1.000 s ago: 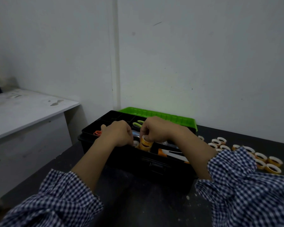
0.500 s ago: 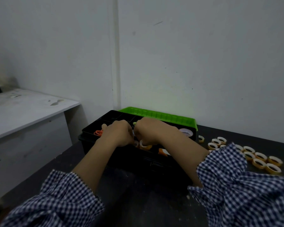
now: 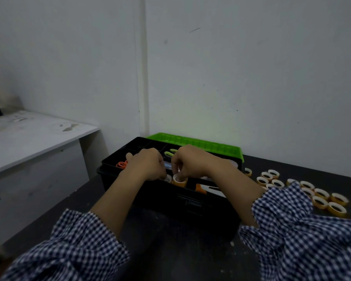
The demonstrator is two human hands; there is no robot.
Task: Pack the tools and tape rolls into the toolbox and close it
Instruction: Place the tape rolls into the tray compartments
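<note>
The right hand [image 3: 190,161] had lowered the amber tape roll [image 3: 180,182] into the black plastic toolbox [image 3: 170,203], fingertips pinching its rim; the left hand [image 3: 148,166] curled beside it, hold unseen. Loose rolls [image 3: 331,209] remained outside.

Room interior, dim even light
Plain white wall [image 3: 251,67] with a vertical white strip [image 3: 143,78]; scuffed white bench [image 3: 28,138] at left; dark speckled tabletop [image 3: 170,246] in front

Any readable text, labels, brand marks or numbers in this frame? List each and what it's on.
None readable.
The toolbox, its green lid and the tape rolls on the table show no print.
Faint dark marks on the white bench are too blurred to tell whether they are text.
</note>
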